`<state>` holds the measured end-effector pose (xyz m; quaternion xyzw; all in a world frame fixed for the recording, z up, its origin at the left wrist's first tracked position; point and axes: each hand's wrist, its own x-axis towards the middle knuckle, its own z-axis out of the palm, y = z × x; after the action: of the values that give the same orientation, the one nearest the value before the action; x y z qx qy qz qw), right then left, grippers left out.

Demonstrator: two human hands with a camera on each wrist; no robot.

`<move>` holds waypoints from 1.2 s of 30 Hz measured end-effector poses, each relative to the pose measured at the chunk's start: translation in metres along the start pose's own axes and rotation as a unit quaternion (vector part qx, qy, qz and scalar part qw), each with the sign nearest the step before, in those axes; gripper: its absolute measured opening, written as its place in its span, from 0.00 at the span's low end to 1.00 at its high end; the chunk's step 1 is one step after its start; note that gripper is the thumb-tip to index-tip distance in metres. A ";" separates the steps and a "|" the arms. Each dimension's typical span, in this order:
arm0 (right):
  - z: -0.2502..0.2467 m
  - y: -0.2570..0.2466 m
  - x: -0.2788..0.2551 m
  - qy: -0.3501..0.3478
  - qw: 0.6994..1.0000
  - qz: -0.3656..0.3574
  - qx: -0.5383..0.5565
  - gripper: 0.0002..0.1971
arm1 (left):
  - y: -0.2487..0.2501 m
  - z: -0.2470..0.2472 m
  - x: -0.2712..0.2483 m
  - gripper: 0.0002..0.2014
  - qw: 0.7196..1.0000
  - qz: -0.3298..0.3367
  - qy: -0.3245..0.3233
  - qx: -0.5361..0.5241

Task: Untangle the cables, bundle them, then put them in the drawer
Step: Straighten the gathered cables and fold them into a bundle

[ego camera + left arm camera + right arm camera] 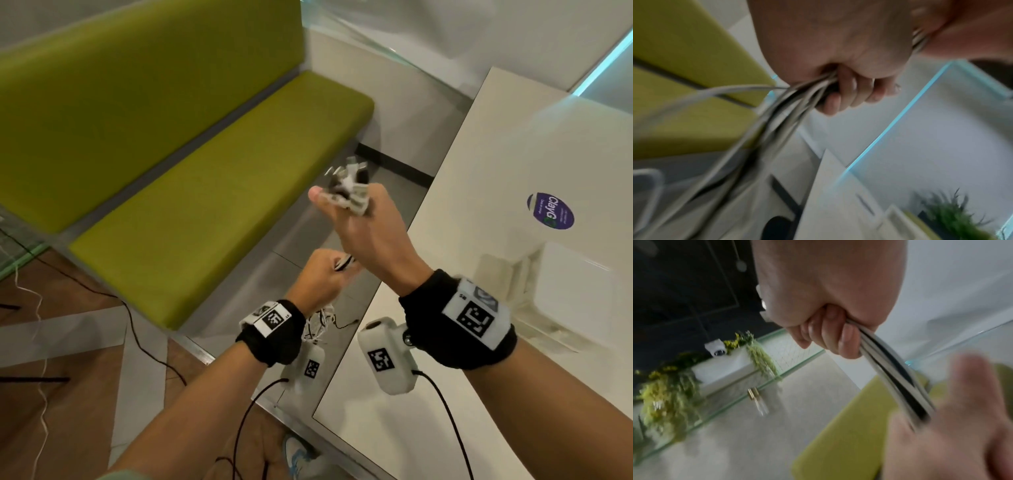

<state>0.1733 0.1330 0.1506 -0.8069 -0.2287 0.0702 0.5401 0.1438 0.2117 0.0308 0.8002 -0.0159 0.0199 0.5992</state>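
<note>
- A white table (pixel 479 212) stands at right, bearing a round purple sticker (pixel 550 210).
- A green cushioned bench (pixel 205 192) sits at left.
- Thin cords (pixel 144 346) trail across the floor (pixel 85 329).

Open floor (pixel 294 240) ahead of your hands, green bench (pixel 205 192) hemming your left, white table (pixel 513 192) blocking your right.

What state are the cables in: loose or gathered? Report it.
Gathered: the white and black cables run as one bunch between the right hand and left hand.
</note>
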 end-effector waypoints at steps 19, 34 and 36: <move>-0.026 -0.024 -0.010 -0.008 1.000 0.001 0.020 0.25 | -0.134 -0.002 -0.030 0.24 0.971 -0.203 0.016 0.127; -0.034 -0.030 0.010 -0.010 1.000 -0.022 -0.014 0.17 | -0.177 -0.047 -0.033 0.13 0.907 -0.330 -0.071 0.251; -0.036 -0.024 0.014 0.002 0.999 -0.019 -0.025 0.18 | -0.168 -0.052 -0.028 0.26 0.916 -0.305 -0.095 0.242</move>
<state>0.1916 0.1161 0.1888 -0.8159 -0.2447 0.0521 0.5213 0.1237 0.3084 -0.1169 0.8850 0.1774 -0.2367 0.3596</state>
